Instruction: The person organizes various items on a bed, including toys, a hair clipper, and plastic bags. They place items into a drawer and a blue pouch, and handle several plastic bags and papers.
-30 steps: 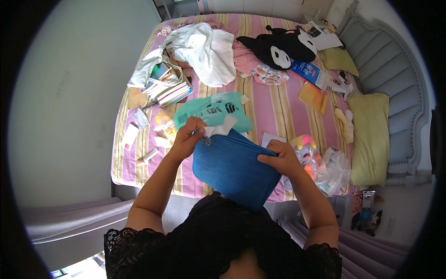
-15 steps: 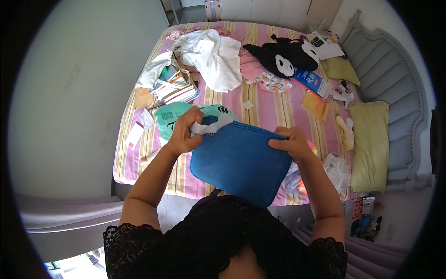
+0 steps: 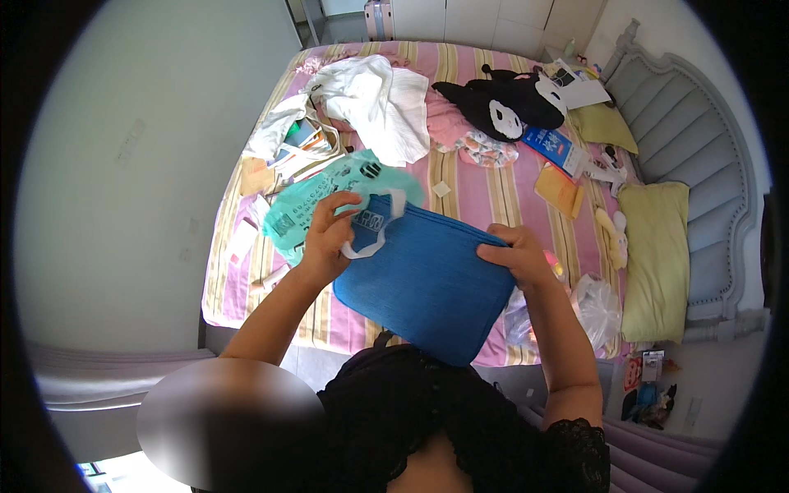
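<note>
A flat blue fabric document bag [image 3: 427,283] is held tilted in front of my body, with a zipped seam along its upper edge. My right hand [image 3: 519,256] grips its upper right corner, thumb on the front face. At the upper left, my left hand [image 3: 329,240] is closed at the bag's edge, its fingers curled about the white strap [image 3: 398,209], which loops across the corner. Exactly how the left fingertips grip is partly hidden. Just behind that hand spreads a green printed plastic bag [image 3: 316,185] on the bed; whether the fingers touch it, I cannot tell.
The striped bed [image 3: 460,197] carries white cloth [image 3: 370,103], a tote with books [image 3: 300,148], a black plush toy [image 3: 501,103], a blue book [image 3: 552,149] and an orange envelope [image 3: 559,189]. Clear plastic bags [image 3: 593,300] lie near my right arm. Green pillows [image 3: 657,255] line the headboard.
The green plastic bag has shifted and spread out farther behind my left hand, covering part of the books. The white strap has turned into a wider loop, and my left fingers have loosened slightly.
</note>
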